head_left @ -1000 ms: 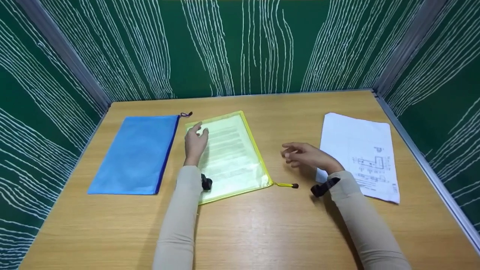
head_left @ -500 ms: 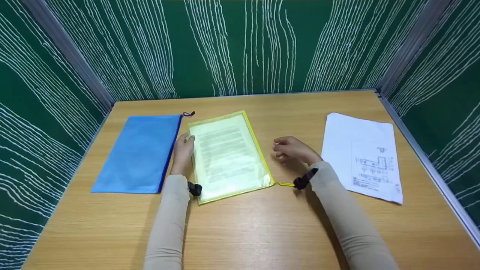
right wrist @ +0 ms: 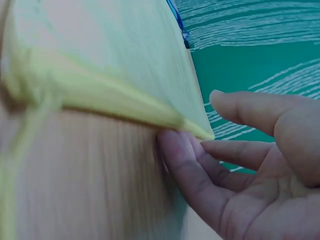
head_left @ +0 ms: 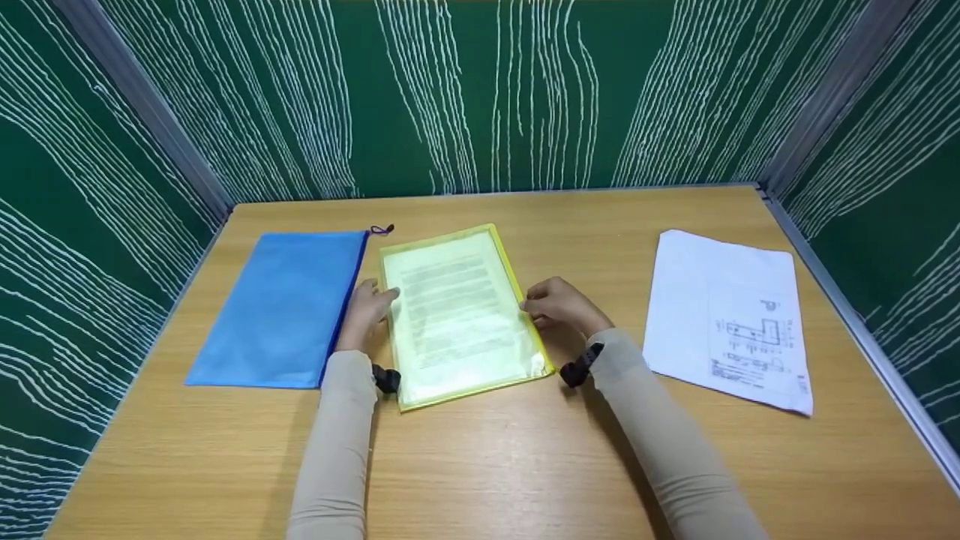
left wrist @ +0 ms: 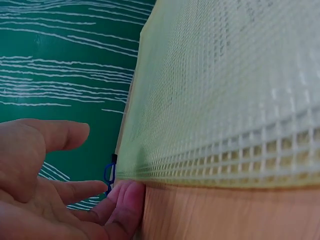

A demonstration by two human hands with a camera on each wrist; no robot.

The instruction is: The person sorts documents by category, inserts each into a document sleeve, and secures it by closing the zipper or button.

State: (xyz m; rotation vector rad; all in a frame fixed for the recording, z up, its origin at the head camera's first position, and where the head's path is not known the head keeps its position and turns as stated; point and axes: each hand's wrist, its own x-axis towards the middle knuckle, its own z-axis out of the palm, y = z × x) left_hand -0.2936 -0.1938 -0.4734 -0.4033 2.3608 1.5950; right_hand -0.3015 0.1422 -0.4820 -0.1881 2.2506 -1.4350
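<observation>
A yellow mesh zip folder (head_left: 465, 315) with a printed sheet showing through lies slightly turned in the middle of the table. My left hand (head_left: 363, 316) is at its left edge; in the left wrist view the fingertips (left wrist: 131, 200) meet that edge from below, and the thumb (left wrist: 70, 135) stands apart. At the zipped right edge is my right hand (head_left: 562, 307). Its fingertips (right wrist: 172, 145) touch the underside of the rim in the right wrist view, with the thumb (right wrist: 235, 107) raised clear. Neither hand pinches the folder.
A blue zip folder (head_left: 277, 307) with a dark blue zip lies just left of my left hand. White papers (head_left: 705, 300) with a printed drawing lie at the right on the wooden table (head_left: 480, 472). Green walls (head_left: 420, 97) with white lines enclose the back and sides.
My left hand has moved from above the yellow folder out to its left edge. My right hand has come left from near the white papers to the folder's right edge.
</observation>
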